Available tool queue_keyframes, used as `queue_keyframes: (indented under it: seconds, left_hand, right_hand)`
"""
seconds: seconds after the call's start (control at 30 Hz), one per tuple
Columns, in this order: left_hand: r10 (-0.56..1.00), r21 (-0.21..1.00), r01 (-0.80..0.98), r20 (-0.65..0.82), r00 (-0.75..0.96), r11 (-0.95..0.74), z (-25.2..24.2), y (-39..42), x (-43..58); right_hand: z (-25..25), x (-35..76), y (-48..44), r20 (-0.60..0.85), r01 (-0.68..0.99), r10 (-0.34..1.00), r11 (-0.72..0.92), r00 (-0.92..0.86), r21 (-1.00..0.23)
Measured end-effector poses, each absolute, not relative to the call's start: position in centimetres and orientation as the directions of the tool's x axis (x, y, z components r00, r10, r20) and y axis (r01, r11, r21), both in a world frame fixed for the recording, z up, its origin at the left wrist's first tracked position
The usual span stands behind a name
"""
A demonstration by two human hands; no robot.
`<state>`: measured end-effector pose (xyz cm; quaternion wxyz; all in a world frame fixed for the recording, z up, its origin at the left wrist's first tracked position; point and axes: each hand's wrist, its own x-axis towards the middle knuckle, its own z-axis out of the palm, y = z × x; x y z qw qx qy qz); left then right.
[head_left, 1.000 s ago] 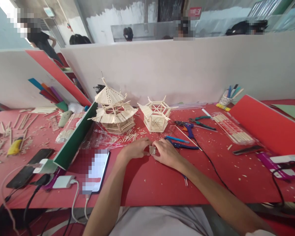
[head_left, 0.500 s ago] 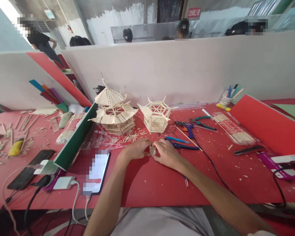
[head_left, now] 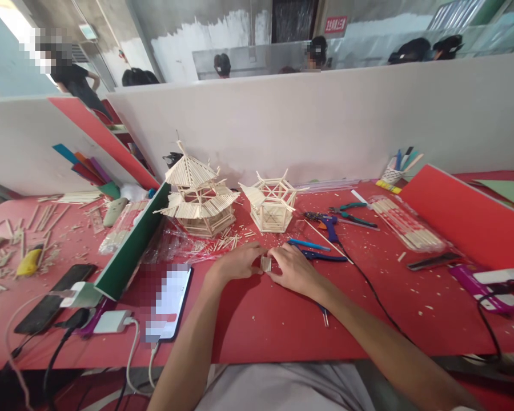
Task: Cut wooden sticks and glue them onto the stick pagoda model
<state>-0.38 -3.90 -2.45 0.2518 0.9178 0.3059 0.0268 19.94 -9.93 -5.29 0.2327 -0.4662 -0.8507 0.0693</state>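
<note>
My left hand (head_left: 240,260) and my right hand (head_left: 294,267) meet low over the red table, fingers curled in. Between their fingertips is a small row of short wooden sticks (head_left: 266,264), pinched from both sides. Just beyond the hands stands a six-sided stick frame (head_left: 272,214) with one roof panel on its left side. To its left rises a two-tiered stick pagoda (head_left: 197,197). Loose short sticks (head_left: 223,242) lie in front of the pagoda. Close to my right hand are a blue pen (head_left: 310,245) and dark blue pliers (head_left: 325,256).
A glue gun (head_left: 329,225) trails a black cable to the right. Green-handled pliers (head_left: 353,206) and bagged sticks (head_left: 406,224) lie farther right. At left are a lit phone (head_left: 171,302), a green divider (head_left: 132,245) and chargers (head_left: 111,321). A pale partition (head_left: 282,125) stands behind.
Both hands stay in nearly the same place, still around the small row of sticks. The camera view has shifted very slightly.
</note>
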Motion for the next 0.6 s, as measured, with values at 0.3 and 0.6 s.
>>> queue_keyframes:
  seconds: [0.3, 0.6]
  left_hand:
    - [0.587, 0.472, 0.565, -0.118, 0.801, -0.677, -1.80, -4.22, -0.06]
    - [0.578, 0.454, 0.561, -0.117, 0.807, -0.692, -1.78, -4.26, -0.09]
  right_hand:
    - [-5.44, 19.79, -9.88, 0.341, 0.762, 0.822, 0.558, -0.455, -0.328]
    - [-5.44, 19.79, -9.86, 0.329, 0.771, 0.826, 0.552, -0.457, -0.316]
